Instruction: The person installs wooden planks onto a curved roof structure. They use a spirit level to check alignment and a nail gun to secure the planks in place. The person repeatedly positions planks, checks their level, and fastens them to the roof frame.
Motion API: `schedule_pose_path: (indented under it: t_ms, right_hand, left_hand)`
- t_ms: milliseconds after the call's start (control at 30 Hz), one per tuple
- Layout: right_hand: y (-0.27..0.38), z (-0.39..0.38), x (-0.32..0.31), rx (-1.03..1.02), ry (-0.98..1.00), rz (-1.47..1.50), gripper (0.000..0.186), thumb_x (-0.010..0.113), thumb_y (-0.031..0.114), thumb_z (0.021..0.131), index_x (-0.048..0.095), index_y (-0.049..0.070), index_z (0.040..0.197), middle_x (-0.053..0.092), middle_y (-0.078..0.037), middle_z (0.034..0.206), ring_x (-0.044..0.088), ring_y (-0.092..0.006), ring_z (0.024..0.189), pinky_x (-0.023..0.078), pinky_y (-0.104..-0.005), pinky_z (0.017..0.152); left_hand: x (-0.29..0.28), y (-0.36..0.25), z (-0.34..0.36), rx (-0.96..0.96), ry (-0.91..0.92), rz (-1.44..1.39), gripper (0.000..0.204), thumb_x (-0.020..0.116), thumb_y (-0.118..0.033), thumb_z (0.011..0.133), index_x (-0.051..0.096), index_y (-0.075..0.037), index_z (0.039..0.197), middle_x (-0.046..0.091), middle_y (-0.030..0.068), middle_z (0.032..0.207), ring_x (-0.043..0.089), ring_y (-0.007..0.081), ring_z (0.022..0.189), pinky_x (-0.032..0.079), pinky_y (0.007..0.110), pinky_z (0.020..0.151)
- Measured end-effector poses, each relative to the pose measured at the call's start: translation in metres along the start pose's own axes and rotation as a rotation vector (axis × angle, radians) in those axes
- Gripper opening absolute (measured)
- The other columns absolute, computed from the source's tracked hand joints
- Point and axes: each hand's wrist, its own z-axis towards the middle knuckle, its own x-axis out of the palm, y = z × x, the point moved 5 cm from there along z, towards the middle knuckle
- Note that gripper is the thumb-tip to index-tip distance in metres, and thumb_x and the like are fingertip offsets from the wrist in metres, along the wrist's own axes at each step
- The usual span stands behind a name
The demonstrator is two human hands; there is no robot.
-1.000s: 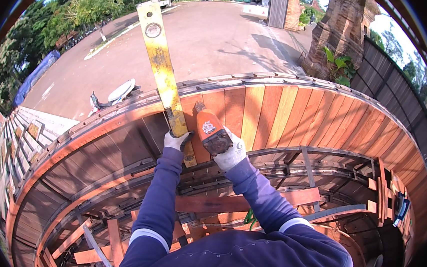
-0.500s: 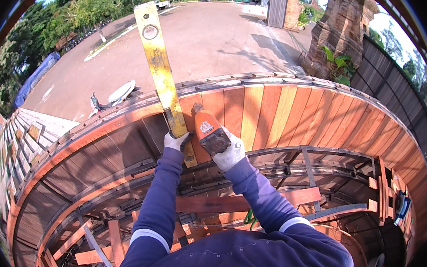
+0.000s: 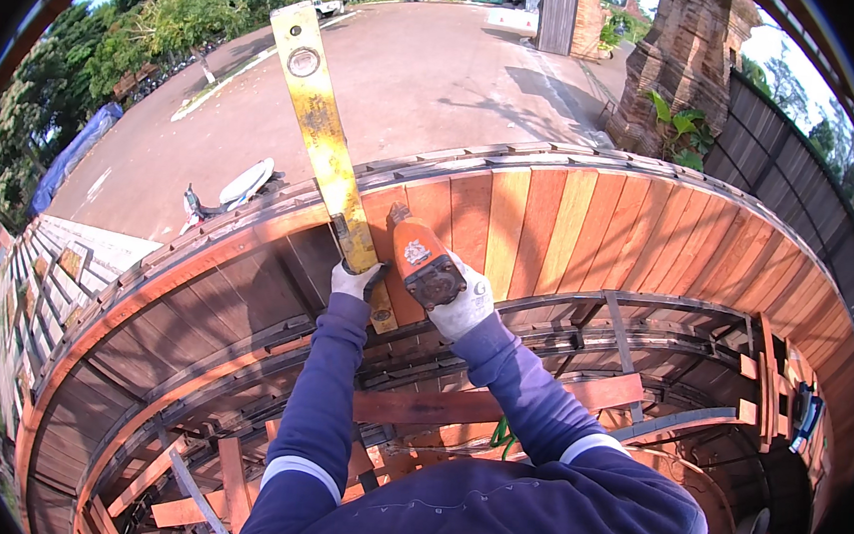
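Left hand: the gloved left hand (image 3: 353, 281) was wrapped round the yellow level (image 3: 324, 148) close to its near end, fingers pretty much closed on it, with a short stub poking out below the grip.
Yellow level: lay across the curved wooden wall, long axis running away from the person, far end leaning left and sticking out past the rim (image 3: 516, 161) over the paved yard (image 3: 412, 75).
Right hand: the gloved right hand (image 3: 464, 303) was curled in around the back of the orange power tool (image 3: 416, 249). Looked like a proper closed grip, but the tool's body hid the fingers underneath, so no clue how tight.
Orange power tool: sat just right of the level, up and left of the right hand, narrow nose pointing away and a bit left. Couldn't tell if the nose was actually touching wood.
Key gap: level and tool ran roughly side by side, with a strip of reddish plank (image 3: 381, 210) showing between them. Left hand was nearer the level, right hand nearer the tool, and the hands were apart.
Around it: fitted planks (image 3: 560, 232) fanned off to the right, and a loose board (image 3: 426, 408) lay below the hands.
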Motion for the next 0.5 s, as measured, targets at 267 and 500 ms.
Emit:
schedule_pose_path:
  t_ms: [267,500]
  right_hand:
    - [0.017,0.001,-0.004,-0.056,-0.052,0.067,0.040,0.072,0.006,0.074,0.062,0.001,0.112,0.070,-0.016,0.095,0.070,-0.0267,0.089,0.055,-0.0333,0.075]
    - [0.008,0.000,-0.004,-0.053,-0.066,0.068,0.037,0.072,0.006,0.075,0.062,0.001,0.110,0.070,-0.016,0.093,0.070,-0.0290,0.088,0.055,-0.0341,0.074]
  left_hand:
    - [-0.013,0.022,0.013,0.031,0.003,0.099,0.032,0.078,0.000,0.075,0.065,0.004,0.104,0.071,0.0085,0.096,0.067,0.0139,0.080,0.055,0.027,0.073]
    - [0.003,0.010,0.002,-0.037,0.051,-0.205,0.030,0.077,0.002,0.075,0.066,0.003,0.103,0.070,0.0062,0.094,0.066,0.0126,0.078,0.055,0.026,0.072]
